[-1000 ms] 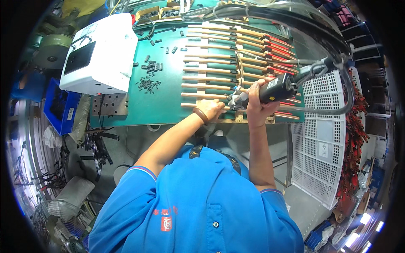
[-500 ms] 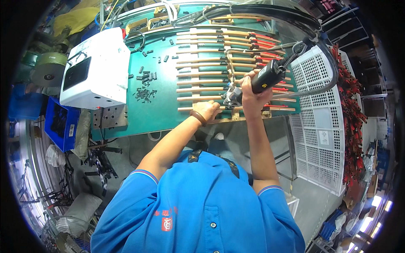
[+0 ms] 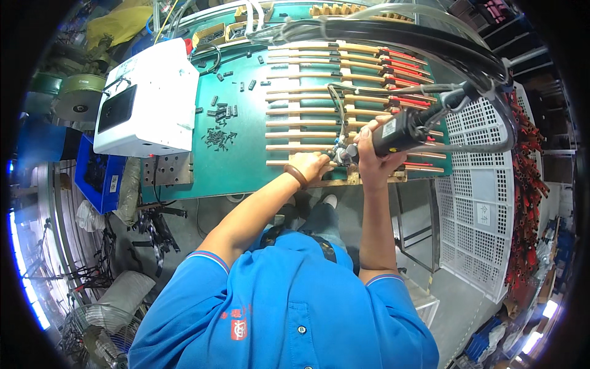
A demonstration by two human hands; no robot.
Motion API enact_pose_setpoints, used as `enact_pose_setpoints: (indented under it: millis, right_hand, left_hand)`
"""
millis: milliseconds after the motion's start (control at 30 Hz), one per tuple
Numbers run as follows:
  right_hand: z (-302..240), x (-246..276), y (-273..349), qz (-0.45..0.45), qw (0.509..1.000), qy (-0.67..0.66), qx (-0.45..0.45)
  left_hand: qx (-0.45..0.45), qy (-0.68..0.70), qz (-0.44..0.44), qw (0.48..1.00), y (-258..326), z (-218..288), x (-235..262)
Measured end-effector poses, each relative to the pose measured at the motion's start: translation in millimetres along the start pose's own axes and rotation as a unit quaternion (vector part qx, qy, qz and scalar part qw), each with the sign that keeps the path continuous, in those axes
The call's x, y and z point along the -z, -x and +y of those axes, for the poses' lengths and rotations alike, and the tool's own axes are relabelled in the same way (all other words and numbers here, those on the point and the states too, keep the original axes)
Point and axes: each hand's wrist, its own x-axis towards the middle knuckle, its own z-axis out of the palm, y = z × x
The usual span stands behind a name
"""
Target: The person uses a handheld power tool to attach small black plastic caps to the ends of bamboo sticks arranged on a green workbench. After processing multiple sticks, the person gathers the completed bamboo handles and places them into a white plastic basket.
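Both hands (image 3: pixel 344 161) w/ power driver (image 3: pixel 399 132)

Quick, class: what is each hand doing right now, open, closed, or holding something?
Left hand: fingers curled, resting on the copper bars at the tool's tip; grip cannot be told.
Right hand: closed around the black power tool.

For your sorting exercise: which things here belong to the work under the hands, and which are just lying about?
In use:
right hand gripping the black power tool
left hand at the tool's tip
copper bars on the green board

Lying about:
white box
loose dark screws
white crate
blue bin
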Motion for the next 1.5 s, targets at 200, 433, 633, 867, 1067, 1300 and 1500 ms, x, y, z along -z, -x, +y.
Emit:
enact_pose_setpoints:
  millis: [200,433,633,867,1067,1300,1500]
  right_hand:
    - [-14.9,-6.4,0.1,0.049,0.998,0.012,-0.043]
    - [-14.7,-1.3,-20.8,-0.052,0.995,-0.083,0.012]
    - [-8.6,0.2,-26.2,0.007,0.994,-0.108,-0.025]
    - [-14.5,-6.1,-27.6,0.037,0.997,-0.039,-0.052]
    - [-4.7,-2.2,-28.6,0.030,0.998,0.047,-0.040]
    - [-5.9,-2.4,-14.1,0.051,0.997,0.033,-0.046]
    - [-2.3,4.3,-26.0,-0.047,0.996,-0.056,-0.056]
  left_hand:
    - [-0.004,-0.017,0.032,0.999,0.3,3.2,2.2]
    - [-0.012,-0.008,0.031,0.999,-0.3,3.6,-2.0]
    - [-0.043,-0.008,0.102,0.994,1.8,0.2,-10.3]
    - [-0.125,-0.020,0.190,0.974,-4.2,7.1,-5.7]
    - [-0.037,0.110,0.160,0.980,-7.7,16.0,-13.5]
    - [-0.053,0.104,0.177,0.977,-6.2,14.8,-10.4]
    - [-0.015,0.059,0.120,0.991,-6.4,13.5,-9.6]
